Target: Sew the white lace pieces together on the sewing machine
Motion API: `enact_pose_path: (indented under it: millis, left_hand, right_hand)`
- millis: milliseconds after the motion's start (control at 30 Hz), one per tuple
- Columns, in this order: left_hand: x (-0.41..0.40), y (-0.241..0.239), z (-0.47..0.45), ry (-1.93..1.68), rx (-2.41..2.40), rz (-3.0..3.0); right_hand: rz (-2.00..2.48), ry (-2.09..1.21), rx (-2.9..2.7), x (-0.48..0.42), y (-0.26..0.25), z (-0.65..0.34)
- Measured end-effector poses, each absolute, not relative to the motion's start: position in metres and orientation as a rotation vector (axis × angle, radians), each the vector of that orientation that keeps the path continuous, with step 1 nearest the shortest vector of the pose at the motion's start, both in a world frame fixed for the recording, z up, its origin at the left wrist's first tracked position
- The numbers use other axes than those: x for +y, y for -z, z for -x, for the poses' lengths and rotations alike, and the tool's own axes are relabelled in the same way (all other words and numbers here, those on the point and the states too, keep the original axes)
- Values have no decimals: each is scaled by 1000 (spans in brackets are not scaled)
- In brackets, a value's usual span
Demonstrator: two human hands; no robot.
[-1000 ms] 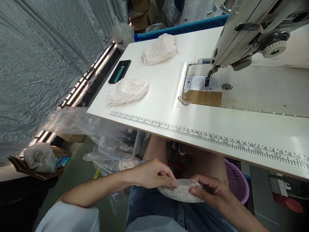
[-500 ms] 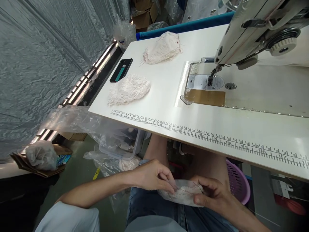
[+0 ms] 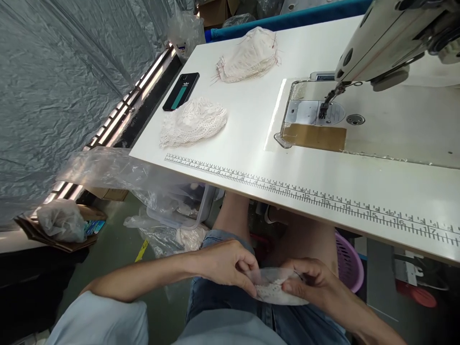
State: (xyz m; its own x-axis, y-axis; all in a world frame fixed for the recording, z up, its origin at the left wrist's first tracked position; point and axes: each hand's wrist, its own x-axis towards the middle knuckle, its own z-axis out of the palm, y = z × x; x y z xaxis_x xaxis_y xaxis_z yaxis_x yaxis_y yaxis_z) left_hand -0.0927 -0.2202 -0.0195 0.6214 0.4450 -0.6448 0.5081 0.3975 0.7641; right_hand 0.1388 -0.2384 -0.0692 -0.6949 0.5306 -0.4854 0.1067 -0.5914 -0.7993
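Note:
Over my lap, both hands hold a small white lace fabric piece (image 3: pixel 275 290) with a sheer edge. My left hand (image 3: pixel 230 268) pinches its left end between thumb and fingers. At the other end, my right hand (image 3: pixel 311 280) grips the cloth, its thumb lying on the lace. A dark thread or thin tool shows near the right fingertips; I cannot make out which. On the table above lie a white lace piece (image 3: pixel 194 122) and a stack of pale fabric pieces (image 3: pixel 247 55) with loose red threads.
A sewing machine (image 3: pixel 373 52) stands on the white table (image 3: pixel 247 143), whose front edge carries a printed ruler (image 3: pixel 309 196). A dark phone (image 3: pixel 181 91) lies at the left. Below are a clear plastic bin (image 3: pixel 201 211) and a purple basket (image 3: pixel 348 263).
The view has shifted, so the table and machine sit higher and the machine farther right. My left hand has moved slightly lower along the lace piece, and my right thumb has shifted inward.

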Motion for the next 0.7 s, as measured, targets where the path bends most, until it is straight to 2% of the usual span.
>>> enact_pose_path:
  millis: [700]
  left_hand:
    - [-219,22,94,7,842,-1056]
  right_hand:
    - [995,-2387,-1217,-241,73,-145]
